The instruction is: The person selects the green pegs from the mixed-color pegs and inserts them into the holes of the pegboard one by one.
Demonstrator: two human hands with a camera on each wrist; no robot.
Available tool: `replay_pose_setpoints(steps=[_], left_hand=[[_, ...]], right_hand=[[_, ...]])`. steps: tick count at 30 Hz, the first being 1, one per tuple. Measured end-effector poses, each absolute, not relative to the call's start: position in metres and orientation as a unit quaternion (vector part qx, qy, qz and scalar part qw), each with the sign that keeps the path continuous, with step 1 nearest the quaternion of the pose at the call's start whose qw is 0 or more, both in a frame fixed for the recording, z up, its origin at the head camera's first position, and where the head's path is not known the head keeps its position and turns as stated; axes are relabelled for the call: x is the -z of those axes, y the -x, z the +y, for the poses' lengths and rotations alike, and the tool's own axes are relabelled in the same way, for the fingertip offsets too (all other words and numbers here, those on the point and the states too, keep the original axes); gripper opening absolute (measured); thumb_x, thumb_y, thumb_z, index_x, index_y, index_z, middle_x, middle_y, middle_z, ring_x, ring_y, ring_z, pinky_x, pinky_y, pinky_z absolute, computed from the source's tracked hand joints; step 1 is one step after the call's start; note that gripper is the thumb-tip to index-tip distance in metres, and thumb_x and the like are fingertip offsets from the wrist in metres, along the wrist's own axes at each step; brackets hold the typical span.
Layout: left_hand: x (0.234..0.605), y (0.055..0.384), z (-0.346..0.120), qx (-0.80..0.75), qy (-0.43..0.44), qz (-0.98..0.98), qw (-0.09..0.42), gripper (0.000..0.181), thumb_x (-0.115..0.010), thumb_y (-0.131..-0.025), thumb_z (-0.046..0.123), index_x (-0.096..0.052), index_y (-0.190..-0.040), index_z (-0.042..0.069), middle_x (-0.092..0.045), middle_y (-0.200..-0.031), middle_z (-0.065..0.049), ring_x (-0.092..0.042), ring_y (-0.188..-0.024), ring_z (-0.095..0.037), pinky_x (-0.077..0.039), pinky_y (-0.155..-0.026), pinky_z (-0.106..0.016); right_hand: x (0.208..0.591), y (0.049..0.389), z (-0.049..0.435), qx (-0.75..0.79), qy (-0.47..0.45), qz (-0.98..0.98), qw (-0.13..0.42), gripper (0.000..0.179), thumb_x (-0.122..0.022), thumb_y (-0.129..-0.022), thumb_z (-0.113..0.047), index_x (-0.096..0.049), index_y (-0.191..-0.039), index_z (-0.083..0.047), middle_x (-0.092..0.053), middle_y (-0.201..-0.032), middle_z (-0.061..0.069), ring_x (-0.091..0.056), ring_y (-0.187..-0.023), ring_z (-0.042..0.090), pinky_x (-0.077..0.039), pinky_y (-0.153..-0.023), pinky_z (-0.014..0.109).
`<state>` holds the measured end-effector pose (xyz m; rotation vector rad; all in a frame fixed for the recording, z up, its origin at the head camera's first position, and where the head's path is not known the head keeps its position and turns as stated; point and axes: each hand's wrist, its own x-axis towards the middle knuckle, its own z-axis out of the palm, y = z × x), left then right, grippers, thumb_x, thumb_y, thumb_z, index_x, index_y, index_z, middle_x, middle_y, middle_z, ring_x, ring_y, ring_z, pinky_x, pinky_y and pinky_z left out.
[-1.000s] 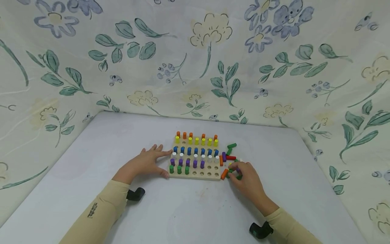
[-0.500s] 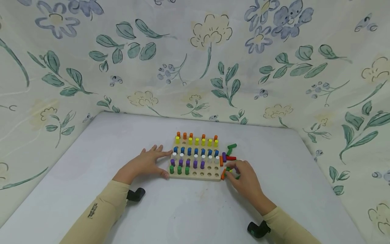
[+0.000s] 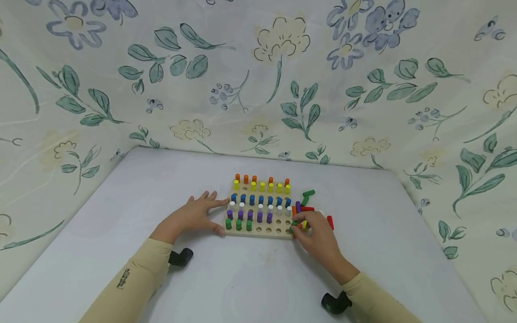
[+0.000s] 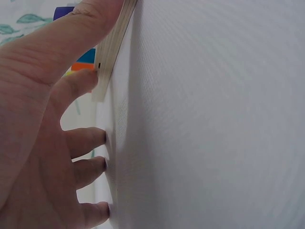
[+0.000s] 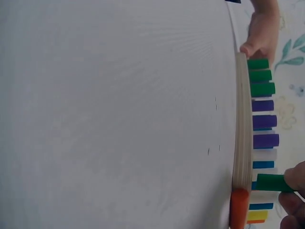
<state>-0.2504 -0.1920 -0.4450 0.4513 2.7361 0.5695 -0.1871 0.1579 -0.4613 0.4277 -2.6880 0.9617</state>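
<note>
A wooden pegboard (image 3: 263,234) lies on the table with rows of coloured pegs standing in it: orange, yellow, blue, white, purple and green from back to front. At its left side rests my left hand (image 3: 193,215), fingers spread, thumb and index finger touching the board's edge (image 4: 110,62). My right hand (image 3: 321,233) is by the front right corner and pinches a green peg (image 5: 270,182) between thumb and fingertips, above the board's level in the right wrist view. Three green pegs (image 3: 238,225) stand at the left of the front row, with bare holes to their right.
Loose pegs lie right of the board, partly hidden by my right hand: green (image 3: 308,193), purple (image 3: 298,206), red (image 3: 330,222), and an orange peg (image 5: 239,207) against the board's edge. Black devices (image 3: 181,257) sit at both wrists. A floral cloth (image 3: 258,89) hangs behind the table.
My right hand has moved left from the loose pegs to the board's right edge, carrying the green peg. A red peg behind it has come into view. The left hand stays in place.
</note>
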Motion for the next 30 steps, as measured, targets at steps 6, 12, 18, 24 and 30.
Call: replay_pose_setpoints(steps=[6,12,18,24,30], left_hand=[[0.446,0.250,-0.192,-0.201,-0.159,0.955,0.152,0.108,-0.085,-0.067,0.063,-0.043,-0.156,0.020,-0.020,-0.164,-0.028,-0.006,-0.152,-0.050,0.001,-0.118,-0.070],[0.444,0.250,-0.192,-0.200,-0.157,0.955,0.154,0.107,-0.085,-0.068,0.062,-0.043,-0.156,0.020,-0.020,-0.164,-0.028,-0.005,-0.153,-0.049,0.001,-0.118,-0.070],[0.444,0.250,-0.192,-0.200,-0.153,0.955,0.158,0.107,-0.085,-0.068,0.062,-0.042,-0.157,0.020,-0.019,-0.164,-0.027,-0.004,-0.153,-0.048,0.002,-0.119,-0.070],[0.446,0.252,-0.192,-0.197,-0.153,0.955,0.159,0.108,-0.084,-0.067,0.065,-0.042,-0.157,0.021,-0.019,-0.164,-0.027,-0.005,-0.153,-0.049,0.002,-0.119,-0.069],[0.445,0.251,-0.192,-0.196,-0.153,0.956,0.159,0.108,-0.084,-0.067,0.065,-0.043,-0.156,0.020,-0.019,-0.164,-0.027,-0.005,-0.153,-0.049,0.001,-0.119,-0.070]], right_hand=[[0.462,0.187,0.150,-0.333,-0.145,-0.924,0.115,0.025,-0.081,-0.089,-0.017,-0.069,-0.110,-0.016,-0.067,-0.101,-0.005,-0.058,-0.097,0.017,-0.056,-0.077,0.030],[0.460,0.187,0.143,-0.331,-0.164,-0.922,0.119,0.024,-0.081,-0.089,-0.017,-0.070,-0.110,-0.016,-0.068,-0.102,-0.005,-0.059,-0.099,0.017,-0.054,-0.077,0.030],[0.461,0.189,0.138,-0.334,-0.178,-0.918,0.117,0.022,-0.080,-0.089,-0.019,-0.070,-0.109,-0.018,-0.067,-0.101,-0.008,-0.055,-0.093,0.014,-0.051,-0.071,0.025],[0.460,0.188,0.132,-0.329,-0.194,-0.915,0.129,0.021,-0.080,-0.090,-0.019,-0.070,-0.109,-0.018,-0.069,-0.102,-0.007,-0.054,-0.091,0.013,-0.051,-0.070,0.025],[0.461,0.190,0.126,-0.335,-0.205,-0.911,0.125,0.019,-0.079,-0.091,-0.018,-0.071,-0.109,-0.017,-0.070,-0.101,-0.007,-0.057,-0.093,0.012,-0.054,-0.076,0.026]])
